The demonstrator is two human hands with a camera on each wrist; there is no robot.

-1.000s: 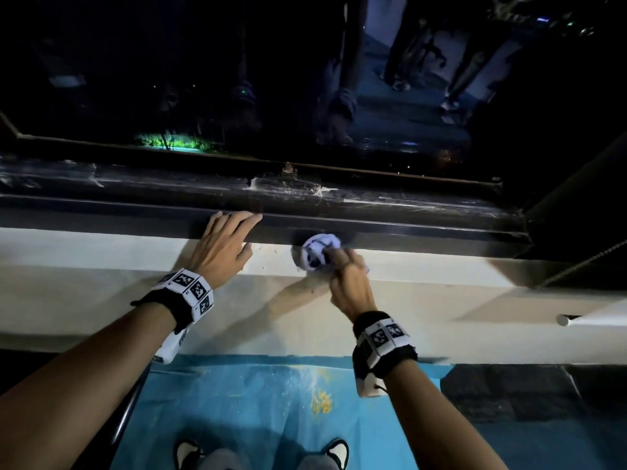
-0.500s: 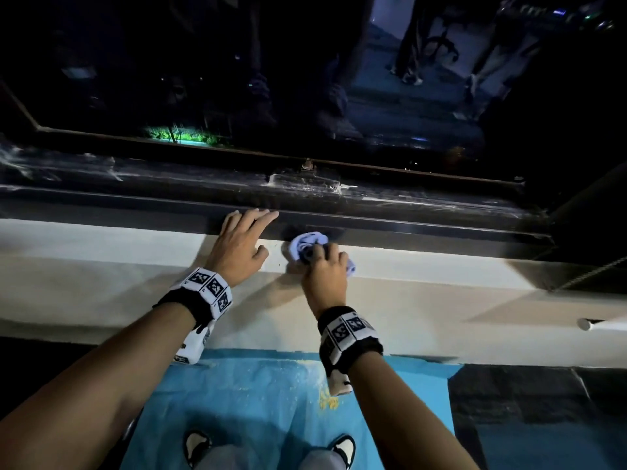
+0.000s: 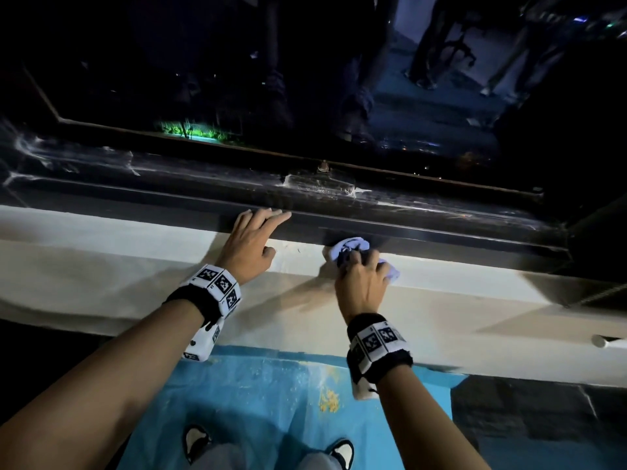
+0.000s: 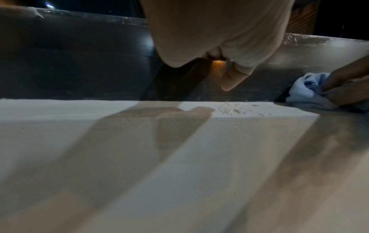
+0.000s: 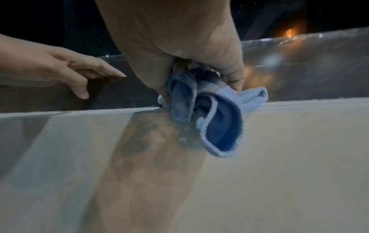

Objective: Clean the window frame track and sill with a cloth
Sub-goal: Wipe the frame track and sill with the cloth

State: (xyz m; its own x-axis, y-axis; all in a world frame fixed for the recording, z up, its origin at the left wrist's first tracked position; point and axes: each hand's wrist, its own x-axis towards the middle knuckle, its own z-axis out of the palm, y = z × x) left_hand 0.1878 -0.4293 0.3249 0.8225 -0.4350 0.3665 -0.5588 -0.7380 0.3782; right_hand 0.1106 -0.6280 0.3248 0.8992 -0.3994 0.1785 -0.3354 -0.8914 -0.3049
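A bunched light blue cloth lies on the white sill where it meets the dark window frame track. My right hand grips the cloth from above with curled fingers and presses it against the sill edge. My left hand rests a hand's width to the left, its straight fingers laid on the lip of the track, holding nothing. White dust lies on the sill between the two hands.
Dark window glass with reflections rises behind the track. The sill face drops to a blue floor sheet where my shoes stand. A small white peg sticks out at the right.
My right hand slid the cloth left toward the left hand, then back to the right along the sill edge. The left hand has stayed on the track lip.
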